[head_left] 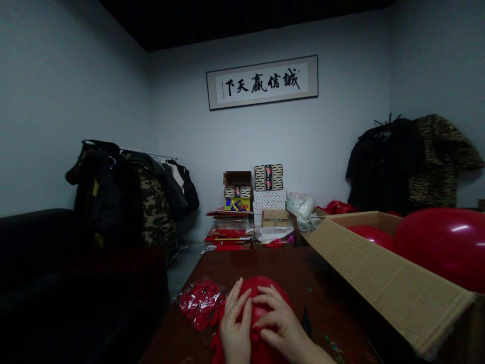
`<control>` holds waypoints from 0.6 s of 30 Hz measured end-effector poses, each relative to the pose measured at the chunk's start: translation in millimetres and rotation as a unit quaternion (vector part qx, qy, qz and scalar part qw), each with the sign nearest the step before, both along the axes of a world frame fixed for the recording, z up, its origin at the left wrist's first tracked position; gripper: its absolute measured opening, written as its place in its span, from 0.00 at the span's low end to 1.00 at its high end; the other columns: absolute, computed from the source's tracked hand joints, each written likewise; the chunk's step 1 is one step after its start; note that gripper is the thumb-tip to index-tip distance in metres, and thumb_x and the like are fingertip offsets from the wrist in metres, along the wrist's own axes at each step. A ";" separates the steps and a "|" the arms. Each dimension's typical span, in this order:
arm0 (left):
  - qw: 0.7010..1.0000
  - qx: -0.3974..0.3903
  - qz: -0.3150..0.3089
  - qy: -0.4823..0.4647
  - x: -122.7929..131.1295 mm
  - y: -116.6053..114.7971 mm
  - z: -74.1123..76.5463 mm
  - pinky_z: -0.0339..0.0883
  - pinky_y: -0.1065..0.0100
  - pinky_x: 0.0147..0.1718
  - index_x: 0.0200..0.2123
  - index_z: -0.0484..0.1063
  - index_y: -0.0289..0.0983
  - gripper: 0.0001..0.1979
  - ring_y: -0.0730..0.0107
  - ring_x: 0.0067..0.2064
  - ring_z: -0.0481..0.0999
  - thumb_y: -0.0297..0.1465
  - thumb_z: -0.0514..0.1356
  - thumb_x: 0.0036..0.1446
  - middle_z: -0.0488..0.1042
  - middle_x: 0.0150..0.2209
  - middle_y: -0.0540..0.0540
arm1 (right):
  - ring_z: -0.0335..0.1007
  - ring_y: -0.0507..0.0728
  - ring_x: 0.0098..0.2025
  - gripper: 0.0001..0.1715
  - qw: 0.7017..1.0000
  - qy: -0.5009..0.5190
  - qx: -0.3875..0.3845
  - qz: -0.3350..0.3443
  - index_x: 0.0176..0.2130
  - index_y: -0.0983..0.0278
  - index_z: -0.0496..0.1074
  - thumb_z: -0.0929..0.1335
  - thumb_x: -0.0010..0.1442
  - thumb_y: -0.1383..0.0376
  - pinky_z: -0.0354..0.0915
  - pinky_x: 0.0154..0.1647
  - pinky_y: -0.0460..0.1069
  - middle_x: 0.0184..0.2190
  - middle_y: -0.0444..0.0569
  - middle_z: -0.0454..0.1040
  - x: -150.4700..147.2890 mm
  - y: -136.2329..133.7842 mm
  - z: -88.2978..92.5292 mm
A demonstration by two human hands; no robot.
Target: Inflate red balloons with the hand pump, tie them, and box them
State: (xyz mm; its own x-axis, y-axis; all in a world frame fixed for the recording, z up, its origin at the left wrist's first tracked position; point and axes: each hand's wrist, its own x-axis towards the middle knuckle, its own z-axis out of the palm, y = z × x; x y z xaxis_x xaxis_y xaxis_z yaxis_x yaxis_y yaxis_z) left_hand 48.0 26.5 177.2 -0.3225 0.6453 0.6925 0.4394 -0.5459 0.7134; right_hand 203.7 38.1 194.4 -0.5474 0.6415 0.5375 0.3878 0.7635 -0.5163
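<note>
A red inflated balloon [265,282] is in front of me at the table's near end, partly hidden behind my hands. My left hand [235,323] is against its left side, with thumb and index fingertip close together. My right hand [279,321] pinches a small red bit of the balloon, apparently its neck, between thumb and fingers. Whatever lies between the left fingertips is too small to make out. Left of my hands, a clear plastic bag [201,299] holds red items that look like uninflated balloons, with more loose red pieces beside it.
On the right, an open cardboard box [386,283] holds large red balloons [447,242]. The dark brown table [242,260] has small scraps [333,345] and a dark pointed object [306,321] near my right hand. Stacked boxes [270,202] stand beyond; a dark sofa [34,253] is left.
</note>
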 end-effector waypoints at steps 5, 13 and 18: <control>1.000 0.003 -0.006 -0.023 2.3 -0.8 2.4 0.66 0.56 0.52 0.39 0.77 0.42 0.12 0.59 0.52 0.71 0.36 0.56 0.54 0.74 0.51 0.43 | 0.52 0.59 0.62 0.13 1.000 -0.012 -0.003 -0.004 0.34 0.49 0.76 0.67 0.49 0.67 0.48 0.63 0.64 0.53 0.42 0.69 1.0 0.7 -1.5; 0.999 -0.001 0.035 -0.027 3.9 -1.1 3.1 0.65 0.53 0.51 0.34 0.78 0.42 0.11 0.56 0.51 0.73 0.38 0.58 0.51 0.75 0.48 0.41 | 0.52 0.60 0.62 0.14 1.000 -0.018 -0.003 0.008 0.34 0.50 0.76 0.67 0.49 0.67 0.47 0.63 0.65 0.53 0.42 0.69 0.5 -2.4 1.0; 0.999 -0.007 0.048 -0.020 3.4 -1.4 1.3 0.65 0.52 0.51 0.34 0.78 0.42 0.12 0.56 0.50 0.73 0.38 0.59 0.50 0.76 0.48 0.42 | 0.52 0.61 0.62 0.11 0.999 -0.029 -0.010 0.011 0.34 0.50 0.76 0.68 0.50 0.64 0.46 0.62 0.67 0.53 0.43 0.70 -0.8 -7.1 6.7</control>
